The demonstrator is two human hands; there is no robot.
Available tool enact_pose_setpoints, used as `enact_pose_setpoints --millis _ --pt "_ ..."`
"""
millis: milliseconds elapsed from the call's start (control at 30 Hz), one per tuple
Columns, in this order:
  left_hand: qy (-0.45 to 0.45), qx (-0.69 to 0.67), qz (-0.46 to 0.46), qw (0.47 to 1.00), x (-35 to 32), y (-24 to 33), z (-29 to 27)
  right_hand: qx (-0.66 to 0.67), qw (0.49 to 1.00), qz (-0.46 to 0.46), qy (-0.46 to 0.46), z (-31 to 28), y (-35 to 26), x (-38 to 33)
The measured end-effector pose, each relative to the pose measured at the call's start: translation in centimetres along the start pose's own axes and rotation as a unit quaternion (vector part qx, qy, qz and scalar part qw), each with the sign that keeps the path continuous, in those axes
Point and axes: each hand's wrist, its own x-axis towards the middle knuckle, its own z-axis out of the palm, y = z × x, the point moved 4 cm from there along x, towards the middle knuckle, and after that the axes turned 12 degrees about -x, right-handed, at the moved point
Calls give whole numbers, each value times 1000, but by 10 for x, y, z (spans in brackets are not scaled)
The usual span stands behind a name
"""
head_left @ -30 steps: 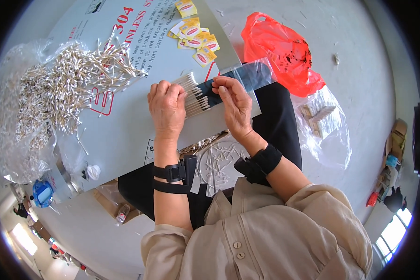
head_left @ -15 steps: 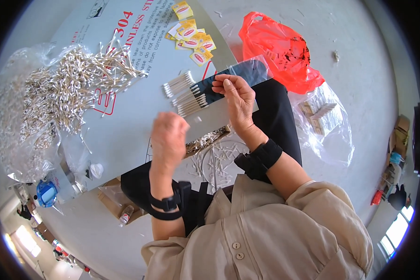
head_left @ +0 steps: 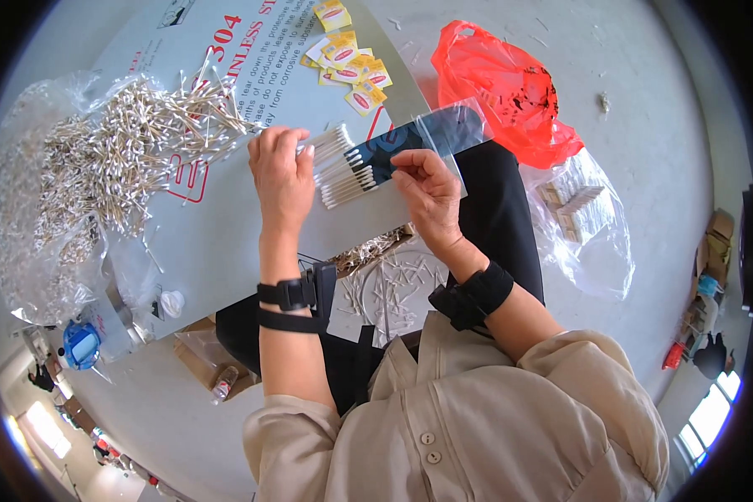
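Packing cotton swabs (head_left: 343, 167) into a small clear plastic pouch (head_left: 427, 138), a seated person works over a pale printed board that serves as a desk (head_left: 226, 234) across the lap. The right hand (head_left: 427, 197) is closed in a pinch on the pouch's lower edge, holding its mouth toward the swab tips. The left hand (head_left: 283, 171) is curled over the near ends of the bundle, fingers pressed on the sticks; the row lies between the two hands, its far ends already inside the pouch's mouth.

Done well, the step seems to call for keeping the sticks flat and parallel under the left fingers, holding the pouch mouth wide, and sliding the row in as one so no tip snags the film.

A loose heap of swabs (head_left: 125, 142) spills from a clear bag (head_left: 25, 217) at the desk's left. Yellow and red labels (head_left: 351, 54) lie at its far edge; a red plastic bag (head_left: 502, 84) and a clear bag of packed bundles (head_left: 581, 217) rest on the floor to the right.

How many swabs the bundle holds cannot be counted, and the left palm hides their near ends. How far they reach into the pouch is hard to judge through the dark card inside it. The round wire object below the desk, by the knees, is largely covered.
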Motion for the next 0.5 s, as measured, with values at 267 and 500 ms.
enact_pose_setpoints --millis 267,500 --pt "-48 51 -29 997 -11 0 16 83 996 -31 25 2 -6 6" --pt "193 -367 -122 902 -45 -1 17 33 994 -98 -31 25 -11 29"
